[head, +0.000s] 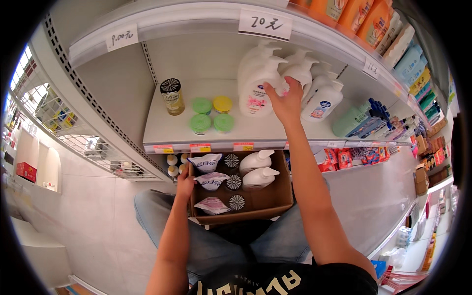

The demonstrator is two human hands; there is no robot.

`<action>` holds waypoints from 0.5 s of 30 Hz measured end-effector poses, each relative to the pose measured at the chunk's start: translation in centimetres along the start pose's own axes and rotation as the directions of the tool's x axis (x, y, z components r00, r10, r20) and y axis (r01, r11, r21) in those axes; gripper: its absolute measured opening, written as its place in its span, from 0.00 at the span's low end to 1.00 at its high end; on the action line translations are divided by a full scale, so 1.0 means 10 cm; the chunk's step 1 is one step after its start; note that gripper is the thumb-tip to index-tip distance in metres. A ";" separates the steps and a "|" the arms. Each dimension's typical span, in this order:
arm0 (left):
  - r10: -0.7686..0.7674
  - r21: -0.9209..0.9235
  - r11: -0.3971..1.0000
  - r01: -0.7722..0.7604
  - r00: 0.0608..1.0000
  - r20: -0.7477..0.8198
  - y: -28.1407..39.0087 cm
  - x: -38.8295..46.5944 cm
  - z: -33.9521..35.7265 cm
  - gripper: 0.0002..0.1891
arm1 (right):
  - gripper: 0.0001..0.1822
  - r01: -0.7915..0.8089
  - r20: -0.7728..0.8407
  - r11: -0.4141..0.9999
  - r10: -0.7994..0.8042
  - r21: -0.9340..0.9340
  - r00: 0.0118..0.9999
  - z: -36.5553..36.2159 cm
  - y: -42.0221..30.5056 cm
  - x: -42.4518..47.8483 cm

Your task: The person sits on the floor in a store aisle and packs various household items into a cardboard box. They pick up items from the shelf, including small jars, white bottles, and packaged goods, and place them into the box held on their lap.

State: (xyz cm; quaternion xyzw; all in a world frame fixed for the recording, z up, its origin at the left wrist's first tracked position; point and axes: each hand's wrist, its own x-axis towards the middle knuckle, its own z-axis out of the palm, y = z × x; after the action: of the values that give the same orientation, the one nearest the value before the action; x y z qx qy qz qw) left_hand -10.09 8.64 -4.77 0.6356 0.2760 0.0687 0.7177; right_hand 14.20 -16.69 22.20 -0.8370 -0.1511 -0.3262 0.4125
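My right hand (285, 97) is at the white pump bottles on the shelf, thumb and fingers spread. The thumb is against the front of a pump bottle with pink flowers (256, 97); the fingers reach toward the pump bottle beside it (300, 72). Whether they grip either is hidden. My left hand (185, 182) holds the left wall of an open cardboard box (265, 211) in front of my lap. Inside the box are refill pouches (212, 180), jars with black-and-white striped lids (233, 182) and two white pump bottles (260, 178).
On the shelf (166, 129) stand a black-lidded jar (172, 96), green-lidded tubs (201, 123), a yellow-lidded tub (222, 104) and green bottles (348, 120). An upper shelf edge (206, 27) overhangs them. White-capped bottles (172, 159) stand left of the box. A wire rack (92, 147) is farther left.
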 end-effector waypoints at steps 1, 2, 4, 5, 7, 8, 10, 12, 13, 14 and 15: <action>0.006 -0.038 0.999 -0.005 1.000 0.014 -0.02 0.02 0.04 0.38 | 0.40 0.000 -0.019 1.000 0.000 -0.011 1.000 0.10 -0.01 0.06; 0.004 -0.018 1.000 -0.004 1.000 0.004 0.02 -0.02 0.04 0.39 | 0.42 -0.004 -0.032 1.000 0.004 -0.014 0.999 0.23 -0.03 0.08; -0.011 -0.027 1.000 0.011 1.000 0.013 0.05 -0.04 0.07 0.39 | 0.44 -0.002 -0.073 1.000 0.004 0.021 0.997 0.36 0.00 0.11; 0.015 -0.042 0.999 -0.015 1.000 0.017 0.05 -0.02 0.06 0.39 | 0.45 0.013 -0.097 0.998 -0.006 0.068 0.995 0.41 -0.01 0.12; 0.007 -0.062 0.998 -0.007 1.000 -0.012 0.02 -0.04 0.03 0.38 | 0.46 -0.038 -0.041 0.996 0.042 0.085 0.998 0.41 0.00 0.13; -0.002 -0.054 0.999 0.001 1.000 -0.017 -0.01 -0.01 -0.02 0.38 | 0.46 -0.091 0.048 0.994 0.088 0.056 0.995 0.34 -0.10 0.20; 0.002 -0.030 1.000 -0.002 1.000 -0.009 0.02 -0.04 0.04 0.39 | 0.46 -0.179 0.199 0.984 0.174 0.009 0.965 0.24 0.01 0.28; -0.008 -0.076 0.997 0.008 1.000 -0.005 -0.03 0.01 0.02 0.40 | 0.45 -0.235 0.321 0.972 0.214 0.026 0.922 0.23 0.09 0.44; -0.023 -0.111 0.994 0.022 1.000 -0.007 -0.03 0.01 0.03 0.41 | 0.43 -0.271 0.339 0.956 0.219 0.115 0.915 0.19 0.12 0.40; -0.038 -0.143 0.989 0.039 0.999 0.007 -0.01 0.02 0.03 0.42 | 0.42 -0.302 0.356 0.930 0.215 0.210 0.909 0.15 0.03 0.34; -0.054 -0.171 0.984 0.057 0.998 0.019 0.00 0.01 0.00 0.43 | 0.41 -0.333 0.375 0.892 0.208 0.306 0.903 0.10 -0.04 0.25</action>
State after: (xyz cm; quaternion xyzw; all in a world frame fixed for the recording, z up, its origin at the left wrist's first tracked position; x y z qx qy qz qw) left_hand -10.02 8.66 -4.79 0.5640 0.2816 0.0678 0.7733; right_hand 16.28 -15.71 23.73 -0.8020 -0.1563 -0.0851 0.5703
